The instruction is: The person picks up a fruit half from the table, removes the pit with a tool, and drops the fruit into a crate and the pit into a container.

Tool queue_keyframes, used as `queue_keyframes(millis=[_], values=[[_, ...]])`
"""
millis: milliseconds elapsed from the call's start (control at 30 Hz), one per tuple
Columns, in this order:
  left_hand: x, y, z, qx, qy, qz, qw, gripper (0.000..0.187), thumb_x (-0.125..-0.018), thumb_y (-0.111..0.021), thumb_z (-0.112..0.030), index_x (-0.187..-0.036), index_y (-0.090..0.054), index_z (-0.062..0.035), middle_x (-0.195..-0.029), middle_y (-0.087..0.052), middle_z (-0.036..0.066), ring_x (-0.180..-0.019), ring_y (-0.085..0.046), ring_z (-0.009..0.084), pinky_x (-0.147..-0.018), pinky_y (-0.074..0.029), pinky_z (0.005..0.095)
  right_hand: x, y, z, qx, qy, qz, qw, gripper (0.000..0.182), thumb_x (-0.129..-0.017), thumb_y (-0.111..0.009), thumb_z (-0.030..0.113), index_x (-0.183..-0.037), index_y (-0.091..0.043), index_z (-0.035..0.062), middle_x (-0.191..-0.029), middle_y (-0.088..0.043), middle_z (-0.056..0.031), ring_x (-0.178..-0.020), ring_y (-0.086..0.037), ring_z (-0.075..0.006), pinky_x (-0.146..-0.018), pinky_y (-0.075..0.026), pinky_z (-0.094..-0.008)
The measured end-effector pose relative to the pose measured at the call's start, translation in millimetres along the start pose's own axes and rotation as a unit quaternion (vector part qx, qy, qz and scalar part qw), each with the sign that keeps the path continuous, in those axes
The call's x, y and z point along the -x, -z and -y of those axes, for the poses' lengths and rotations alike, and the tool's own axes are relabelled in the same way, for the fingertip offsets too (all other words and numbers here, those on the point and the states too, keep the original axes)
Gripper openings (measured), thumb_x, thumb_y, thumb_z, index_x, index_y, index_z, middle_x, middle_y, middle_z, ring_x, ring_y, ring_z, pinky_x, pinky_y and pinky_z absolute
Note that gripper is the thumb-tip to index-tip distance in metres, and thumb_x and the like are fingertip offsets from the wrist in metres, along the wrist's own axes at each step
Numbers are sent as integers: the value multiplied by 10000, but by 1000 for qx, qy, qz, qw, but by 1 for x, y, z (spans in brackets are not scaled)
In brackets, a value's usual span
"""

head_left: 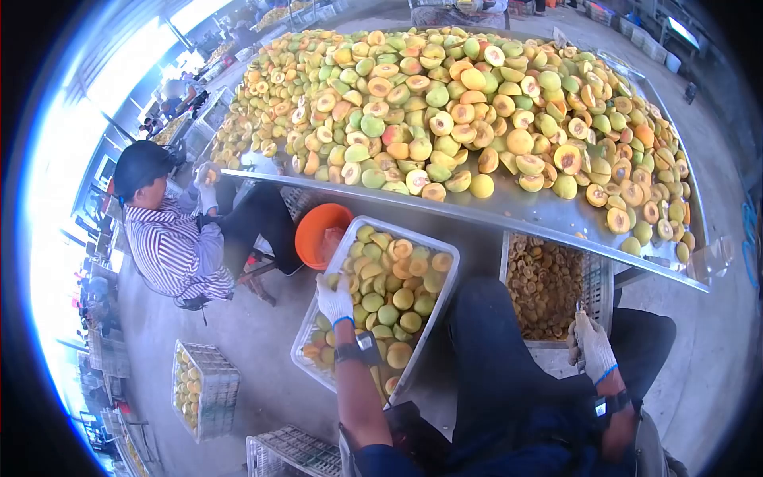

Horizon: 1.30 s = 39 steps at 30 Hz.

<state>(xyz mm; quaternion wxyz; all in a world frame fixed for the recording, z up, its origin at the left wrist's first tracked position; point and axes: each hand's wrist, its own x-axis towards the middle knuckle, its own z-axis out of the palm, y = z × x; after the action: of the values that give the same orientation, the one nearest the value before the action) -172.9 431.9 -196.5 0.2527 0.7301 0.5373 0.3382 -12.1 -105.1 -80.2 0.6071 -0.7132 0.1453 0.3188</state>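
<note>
My left hand (335,300), in a white knit glove, is over the upper left side of a white plastic crate (316,385) filled with halved yellow-green peaches (388,315). Its fingers curl around a peach half (332,281) at the fingertips. My right hand (591,343), gloved too, is closed around a small hand tool (580,307) whose metal tip points up; the handle is hidden in the fist. Just beyond this hand is a crate (598,280) holding brown peach pits (544,286).
A metal table (509,208) heaped with peach halves (445,103) spans the far side. An orange bucket (322,234) stands beside the white crate. At left sits a co-worker in a striped shirt (171,246). More crates (214,393) are on the floor at lower left.
</note>
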Motion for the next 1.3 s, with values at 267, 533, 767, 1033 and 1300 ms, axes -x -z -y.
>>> queue_keyframes(millis=[267, 533, 767, 1033, 1300], values=[[-9, -37, 53, -260, -99, 139, 950, 539, -860, -679, -266, -1370, -627, -100, -1460, -566, 206, -1229, -614, 435, -1021, -507, 531, -2, -2, 2, 29, -30, -14, 999, 431, -1094, -498, 485, -892, -570, 110, -632, -544, -6, -421, -511, -98, -393, -459, -289], [5, -31, -15, -307, -10, 115, 945, 371, -876, -657, -186, -1219, -701, -54, -1249, -682, 207, -1097, -653, 443, -935, -534, 517, 10, -16, 26, -57, -53, 74, 994, 341, -1079, -516, 416, -981, -588, 98, -702, -578, -14, -453, -529, -100, -381, -393, -269], [69, -43, -226, 154, -270, 89, 946, 237, -914, -694, -174, -1089, -749, -24, -1072, -716, 207, -990, -675, 403, -912, -536, 476, 9, 0, 28, 15, -1, 69, 998, 275, -1037, -569, 331, -1018, -566, 56, -688, -551, 3, -466, -530, -90, -400, -401, -262], [79, -157, -336, -117, -433, 154, 880, 282, -870, -723, -319, -1012, -737, -75, -1068, -702, 143, -1036, -665, 349, -868, -562, 452, 17, 8, 20, 69, 15, 16, 997, 248, -1047, -574, 290, -983, -562, 52, -635, -511, 1, -455, -502, -108, -418, -412, -277], [115, -200, -361, -379, -384, 183, 822, 242, -927, -634, -211, -1108, -754, -104, -1175, -664, 108, -1080, -652, 303, -740, -557, 436, 23, 15, 9, 24, 37, 57, 997, 216, -1045, -606, 250, -982, -544, 53, -668, -498, 16, -505, -475, -85, -465, -422, -272]])
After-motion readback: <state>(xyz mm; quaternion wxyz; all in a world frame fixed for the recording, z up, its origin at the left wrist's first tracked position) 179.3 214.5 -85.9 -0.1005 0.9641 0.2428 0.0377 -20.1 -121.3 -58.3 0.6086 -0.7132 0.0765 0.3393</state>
